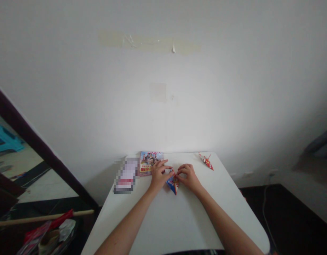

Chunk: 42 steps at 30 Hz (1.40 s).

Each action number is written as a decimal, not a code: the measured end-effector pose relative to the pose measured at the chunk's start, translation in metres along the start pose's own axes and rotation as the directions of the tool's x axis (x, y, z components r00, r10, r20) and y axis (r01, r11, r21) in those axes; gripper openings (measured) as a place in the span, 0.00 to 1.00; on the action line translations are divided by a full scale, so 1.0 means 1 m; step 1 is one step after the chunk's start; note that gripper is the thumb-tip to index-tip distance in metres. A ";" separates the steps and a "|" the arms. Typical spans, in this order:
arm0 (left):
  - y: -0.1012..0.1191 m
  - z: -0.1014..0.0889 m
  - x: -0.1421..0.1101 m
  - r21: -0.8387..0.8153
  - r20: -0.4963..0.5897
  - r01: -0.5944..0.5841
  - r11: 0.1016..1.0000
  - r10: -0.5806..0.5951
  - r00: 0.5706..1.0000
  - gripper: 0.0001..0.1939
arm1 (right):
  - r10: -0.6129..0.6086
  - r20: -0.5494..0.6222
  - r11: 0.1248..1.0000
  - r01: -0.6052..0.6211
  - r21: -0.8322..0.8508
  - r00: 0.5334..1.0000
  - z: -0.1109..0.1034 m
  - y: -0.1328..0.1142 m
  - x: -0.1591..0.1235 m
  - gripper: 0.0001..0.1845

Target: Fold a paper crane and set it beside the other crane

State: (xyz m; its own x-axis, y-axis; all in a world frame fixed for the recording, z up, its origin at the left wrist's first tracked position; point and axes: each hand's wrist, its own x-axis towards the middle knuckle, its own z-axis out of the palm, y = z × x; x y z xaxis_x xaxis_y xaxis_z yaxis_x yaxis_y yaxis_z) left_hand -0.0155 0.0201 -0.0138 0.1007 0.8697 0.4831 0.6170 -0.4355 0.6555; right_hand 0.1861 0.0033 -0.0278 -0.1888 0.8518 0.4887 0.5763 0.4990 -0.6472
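A small folded piece of printed paper (172, 183), blue with red and white, is between my hands over the white table. My left hand (161, 172) pinches its upper left edge between thumb and fingers. On the other side, my right hand (188, 175) grips its right edge with the fingertips. One pointed end of the paper faces toward me. The fingers cover part of its upper folds. Just behind my left hand lies a printed leaflet (145, 163) with "89.9" on it, partly covered by that hand.
A red and white folded paper crane (206, 161) rests at the table's far right. Left of the leaflet is a pixelated, phone-like rectangle (127, 173). The white table (174, 226) meets a wall (179, 117). A dark-framed mirror (38, 141) leans at the left, above a bag of items (52, 233).
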 end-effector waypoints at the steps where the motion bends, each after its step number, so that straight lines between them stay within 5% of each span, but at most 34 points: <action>1: 0.000 0.001 0.000 0.008 0.010 0.007 1.000 -0.008 1.000 0.05 | -0.002 0.000 1.000 0.002 0.001 1.000 0.000 0.000 0.000 0.02; 16: -0.002 0.006 -0.002 0.030 -0.001 -0.024 0.999 0.024 1.000 0.01 | -0.099 -0.028 0.994 0.098 -0.040 0.995 0.006 -0.005 0.002 0.02; 25: -0.005 0.000 0.000 -0.049 -0.094 -0.051 0.998 0.046 0.994 0.05 | -0.066 0.052 0.993 0.071 -0.099 0.996 0.007 -0.003 0.000 0.05; 42: -0.004 0.003 -0.001 -0.031 -0.106 -0.043 0.999 0.039 0.994 0.02 | -0.070 0.059 0.996 0.073 -0.049 0.996 0.002 -0.001 0.000 0.03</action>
State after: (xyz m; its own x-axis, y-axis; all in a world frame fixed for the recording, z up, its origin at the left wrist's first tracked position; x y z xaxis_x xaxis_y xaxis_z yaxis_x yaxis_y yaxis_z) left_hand -0.0155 0.0222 -0.0187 0.0417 0.8226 0.5670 0.5880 -0.4791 0.6518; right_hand 0.1840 0.0030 -0.0281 -0.2753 0.8226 0.4975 0.5994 0.5515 -0.5801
